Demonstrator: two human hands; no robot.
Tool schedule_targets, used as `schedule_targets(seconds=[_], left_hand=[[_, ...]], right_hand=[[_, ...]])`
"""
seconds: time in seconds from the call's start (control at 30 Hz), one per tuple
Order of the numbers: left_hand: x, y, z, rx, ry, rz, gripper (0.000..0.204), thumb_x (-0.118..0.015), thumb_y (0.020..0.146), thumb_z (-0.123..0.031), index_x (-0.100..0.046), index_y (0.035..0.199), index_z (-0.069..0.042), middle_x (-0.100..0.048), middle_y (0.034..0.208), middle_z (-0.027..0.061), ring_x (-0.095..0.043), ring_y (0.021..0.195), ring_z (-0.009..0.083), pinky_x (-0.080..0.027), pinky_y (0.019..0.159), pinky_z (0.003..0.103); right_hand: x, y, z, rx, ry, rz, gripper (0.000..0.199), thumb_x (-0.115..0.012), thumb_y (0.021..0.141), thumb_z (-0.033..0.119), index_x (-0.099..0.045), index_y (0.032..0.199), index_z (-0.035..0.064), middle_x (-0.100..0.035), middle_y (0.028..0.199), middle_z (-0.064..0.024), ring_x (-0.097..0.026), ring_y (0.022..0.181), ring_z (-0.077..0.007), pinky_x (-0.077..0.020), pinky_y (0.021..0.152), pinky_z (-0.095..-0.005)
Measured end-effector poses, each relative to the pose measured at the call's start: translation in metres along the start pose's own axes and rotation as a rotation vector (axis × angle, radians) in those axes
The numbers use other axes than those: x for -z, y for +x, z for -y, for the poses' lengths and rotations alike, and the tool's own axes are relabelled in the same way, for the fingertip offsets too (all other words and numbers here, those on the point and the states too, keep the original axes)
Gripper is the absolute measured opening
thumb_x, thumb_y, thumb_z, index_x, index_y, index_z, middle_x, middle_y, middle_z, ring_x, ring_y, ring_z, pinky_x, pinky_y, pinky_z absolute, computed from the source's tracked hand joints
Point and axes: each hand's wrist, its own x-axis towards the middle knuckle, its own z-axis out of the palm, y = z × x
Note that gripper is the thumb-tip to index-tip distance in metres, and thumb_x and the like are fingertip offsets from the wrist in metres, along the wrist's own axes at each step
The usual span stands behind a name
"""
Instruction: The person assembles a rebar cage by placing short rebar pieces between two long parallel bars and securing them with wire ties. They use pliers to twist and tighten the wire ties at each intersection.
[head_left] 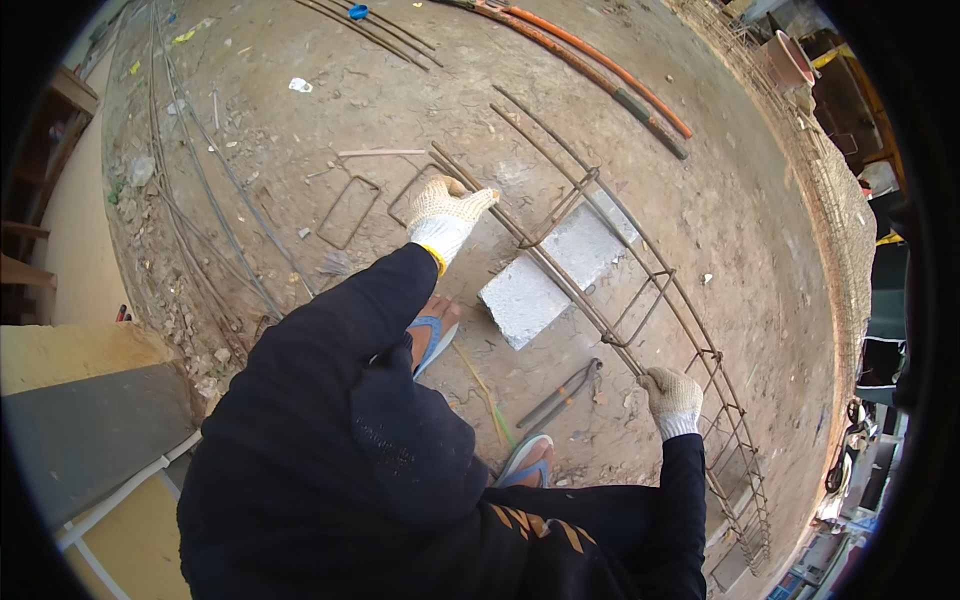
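A long rebar cage (668, 272), its steel bars joined by rectangular stirrups, slants from the upper middle to the lower right. Under it lies a grey concrete block (530, 300). My left hand (445, 215), in a white knitted glove, closes around the near bars close to the cage's far end, thumb along the steel. Farther down the same side, my gloved right hand (672, 400) grips the cage, fingers wrapped over the bar. Beside my left hand is a rectangular stirrup (392, 205); whether it touches the glove I cannot tell. Another loose stirrup (348, 212) lies to its left.
Pincers (560, 395) lie on the dirt between my sandalled feet and the cage. Orange and dark pipes (600, 75) stretch across the far ground. Thin rods (380, 30) lie at the top, and long bars (215, 215) run along the left. A low wall (95, 430) stands lower left.
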Motion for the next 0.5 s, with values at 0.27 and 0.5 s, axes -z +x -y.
schedule_targets(seconds=[0.27,0.5], left_hand=[[0.024,0.034,0.019,-0.289,-0.186,-0.152,0.048,-0.071,0.086,-0.025,-0.056,0.126,-0.004,-0.062,0.119,0.0153,-0.059,0.11,0.0258,-0.047,0.093,0.037],[0.038,0.046,0.02,-0.112,-0.38,0.035,0.033,-0.073,0.084,-0.028,-0.069,0.103,-0.001,-0.069,0.092,0.0096,-0.064,0.081,0.0164,-0.052,0.074,0.03]], right_hand=[[0.014,0.011,0.011,-0.108,-0.05,0.219,0.026,-0.063,0.084,0.038,-0.073,0.088,0.0153,-0.067,0.075,-0.0121,-0.066,0.075,-0.0318,-0.0504,0.066,-0.0433],[0.016,0.01,0.013,-0.171,0.003,0.23,0.026,-0.063,0.085,0.039,-0.075,0.093,0.0172,-0.07,0.079,-0.0104,-0.067,0.075,-0.0307,-0.0517,0.068,-0.0408]])
